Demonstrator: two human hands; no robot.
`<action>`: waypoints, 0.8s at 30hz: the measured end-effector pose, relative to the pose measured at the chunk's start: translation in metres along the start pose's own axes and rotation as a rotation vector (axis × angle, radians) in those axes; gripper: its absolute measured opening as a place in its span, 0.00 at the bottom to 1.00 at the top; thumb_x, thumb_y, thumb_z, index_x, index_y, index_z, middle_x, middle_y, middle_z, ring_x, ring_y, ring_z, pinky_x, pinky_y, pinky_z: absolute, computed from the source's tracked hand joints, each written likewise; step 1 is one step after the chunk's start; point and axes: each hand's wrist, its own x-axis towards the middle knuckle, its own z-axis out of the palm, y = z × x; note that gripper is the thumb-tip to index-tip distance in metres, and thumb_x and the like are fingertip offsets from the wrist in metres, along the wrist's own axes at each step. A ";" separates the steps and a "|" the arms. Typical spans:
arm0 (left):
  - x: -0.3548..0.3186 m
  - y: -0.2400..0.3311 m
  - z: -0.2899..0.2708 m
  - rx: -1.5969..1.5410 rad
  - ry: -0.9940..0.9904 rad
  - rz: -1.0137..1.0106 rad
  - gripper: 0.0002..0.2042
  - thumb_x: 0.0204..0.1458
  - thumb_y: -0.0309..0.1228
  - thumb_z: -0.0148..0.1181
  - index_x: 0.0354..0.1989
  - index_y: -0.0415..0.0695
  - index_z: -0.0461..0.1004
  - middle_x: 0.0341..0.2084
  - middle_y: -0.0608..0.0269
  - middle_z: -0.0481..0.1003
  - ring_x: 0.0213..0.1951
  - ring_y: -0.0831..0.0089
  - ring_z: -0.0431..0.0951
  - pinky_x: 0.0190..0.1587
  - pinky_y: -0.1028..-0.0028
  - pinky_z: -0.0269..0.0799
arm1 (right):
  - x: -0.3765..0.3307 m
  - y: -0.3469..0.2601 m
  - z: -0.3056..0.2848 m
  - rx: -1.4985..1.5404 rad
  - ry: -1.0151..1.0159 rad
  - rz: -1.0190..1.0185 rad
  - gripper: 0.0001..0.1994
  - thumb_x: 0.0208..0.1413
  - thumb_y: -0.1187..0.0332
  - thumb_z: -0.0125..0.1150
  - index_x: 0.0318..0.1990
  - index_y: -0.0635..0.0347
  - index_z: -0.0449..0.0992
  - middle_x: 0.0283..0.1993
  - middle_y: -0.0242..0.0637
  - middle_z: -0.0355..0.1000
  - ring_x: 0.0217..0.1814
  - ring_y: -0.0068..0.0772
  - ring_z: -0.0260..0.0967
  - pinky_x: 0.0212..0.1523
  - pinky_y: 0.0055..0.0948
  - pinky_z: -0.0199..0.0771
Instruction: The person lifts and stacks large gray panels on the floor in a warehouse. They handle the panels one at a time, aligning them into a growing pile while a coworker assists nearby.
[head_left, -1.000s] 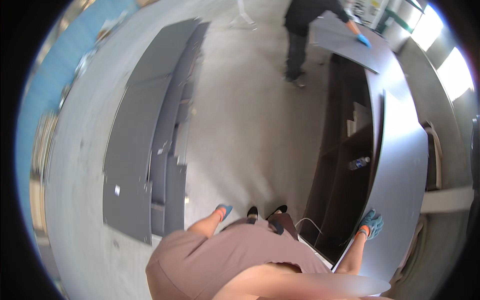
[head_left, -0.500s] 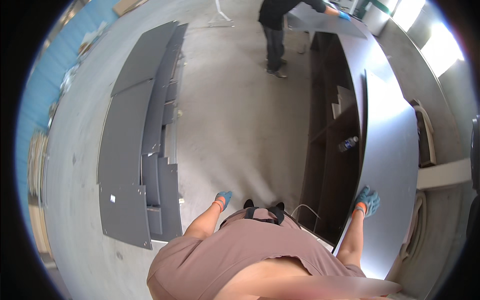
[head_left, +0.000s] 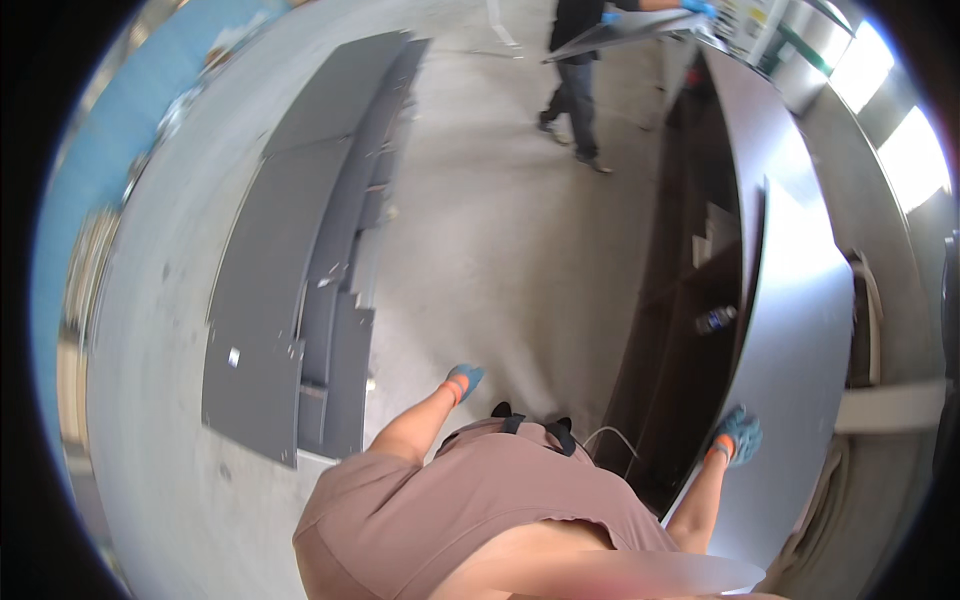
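My right hand (head_left: pixel 741 438), in a blue-grey glove with an orange cuff, rests on a dark grey panel (head_left: pixel 800 310). Its fingers are spread on the panel's surface, near the inner edge. This panel lies on top of a long dark cabinet (head_left: pixel 640 370) on my right, whose open compartments face the aisle. My left hand (head_left: pixel 467 379), gloved alike, hangs free beside my body over the floor. It holds nothing, and its fingers look loosely stretched out. At the far end a co-worker (head_left: pixel 577 100) in dark clothes and blue gloves carries a tilted grey panel (head_left: pixel 625 32).
Several grey panels (head_left: pixel 275 290) lie in a long stack on the left floor. Inside the cabinet are a plastic bottle (head_left: pixel 716 320) and pale pieces (head_left: pixel 712 235). A white cord (head_left: pixel 612 432) loops near my feet. Blue sheeting (head_left: pixel 110 170) lines the far left.
The co-worker has lifted the far panel off the cabinet's end and stepped, so it is now tilted in the air. My right hand stays on its panel; my view has shifted slightly.
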 end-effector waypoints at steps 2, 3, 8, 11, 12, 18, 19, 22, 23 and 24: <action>0.009 0.029 -0.011 0.132 0.052 0.044 0.23 0.57 0.47 0.49 0.36 0.37 0.79 0.36 0.39 0.78 0.39 0.42 0.77 0.43 0.55 0.69 | 0.004 0.009 0.012 0.022 0.038 0.047 0.35 0.57 0.36 0.47 0.61 0.55 0.69 0.65 0.43 0.65 0.69 0.46 0.58 0.68 0.44 0.55; 0.011 0.050 -0.011 0.090 0.092 -0.011 0.22 0.57 0.47 0.51 0.32 0.37 0.79 0.30 0.42 0.78 0.33 0.46 0.77 0.39 0.56 0.70 | 0.008 0.008 0.016 0.002 0.035 0.028 0.35 0.57 0.36 0.47 0.61 0.55 0.69 0.65 0.43 0.65 0.69 0.46 0.58 0.68 0.44 0.55; 0.007 0.182 0.030 -0.049 -0.043 0.167 0.22 0.53 0.50 0.52 0.29 0.39 0.78 0.23 0.50 0.77 0.26 0.57 0.75 0.36 0.57 0.70 | 0.013 0.013 0.023 -0.048 0.033 0.020 0.37 0.57 0.35 0.46 0.62 0.56 0.69 0.64 0.43 0.66 0.68 0.47 0.58 0.68 0.45 0.56; 0.010 0.227 0.092 0.017 -0.170 0.454 0.22 0.55 0.50 0.52 0.31 0.40 0.78 0.29 0.50 0.79 0.34 0.55 0.79 0.40 0.59 0.71 | 0.016 0.007 0.024 -0.036 0.001 -0.022 0.37 0.57 0.35 0.46 0.62 0.56 0.69 0.64 0.43 0.66 0.68 0.46 0.59 0.68 0.44 0.56; -0.011 0.266 0.102 -0.070 -0.299 0.380 0.21 0.56 0.49 0.53 0.33 0.41 0.78 0.31 0.51 0.79 0.36 0.55 0.79 0.42 0.60 0.72 | 0.018 0.020 0.022 -0.051 0.005 -0.004 0.37 0.57 0.35 0.46 0.62 0.56 0.69 0.64 0.43 0.66 0.67 0.46 0.59 0.67 0.43 0.56; -0.047 0.319 0.144 -0.239 -0.158 0.555 0.20 0.57 0.48 0.55 0.38 0.39 0.77 0.35 0.50 0.80 0.38 0.53 0.78 0.45 0.60 0.71 | 0.021 0.048 -0.004 0.102 -0.117 -0.176 0.32 0.58 0.40 0.50 0.61 0.56 0.71 0.66 0.42 0.65 0.68 0.44 0.59 0.68 0.41 0.57; -0.045 0.322 0.141 -0.138 -0.223 0.515 0.20 0.57 0.47 0.55 0.39 0.39 0.77 0.36 0.50 0.80 0.39 0.52 0.77 0.45 0.61 0.71 | 0.024 0.062 -0.004 0.158 -0.137 -0.195 0.31 0.59 0.42 0.51 0.60 0.56 0.71 0.65 0.43 0.65 0.68 0.45 0.60 0.68 0.41 0.57; -0.037 0.324 0.138 0.065 -0.336 0.421 0.22 0.58 0.48 0.55 0.43 0.39 0.76 0.38 0.50 0.79 0.41 0.53 0.77 0.47 0.63 0.71 | 0.030 0.104 -0.007 0.252 -0.115 -0.231 0.24 0.60 0.50 0.54 0.57 0.57 0.74 0.63 0.45 0.68 0.66 0.46 0.63 0.66 0.40 0.60; -0.036 0.320 0.139 0.057 -0.333 0.409 0.23 0.58 0.49 0.55 0.45 0.39 0.76 0.38 0.52 0.80 0.41 0.54 0.77 0.47 0.64 0.71 | 0.030 0.124 -0.004 0.201 -0.070 -0.193 0.24 0.60 0.50 0.54 0.56 0.57 0.74 0.63 0.45 0.68 0.66 0.46 0.62 0.66 0.40 0.60; -0.037 0.322 0.142 0.048 -0.331 0.400 0.24 0.58 0.51 0.54 0.46 0.38 0.76 0.38 0.54 0.80 0.41 0.55 0.78 0.47 0.65 0.71 | 0.032 0.149 -0.001 0.147 -0.024 -0.151 0.24 0.60 0.50 0.53 0.56 0.57 0.74 0.62 0.45 0.68 0.66 0.46 0.62 0.66 0.41 0.60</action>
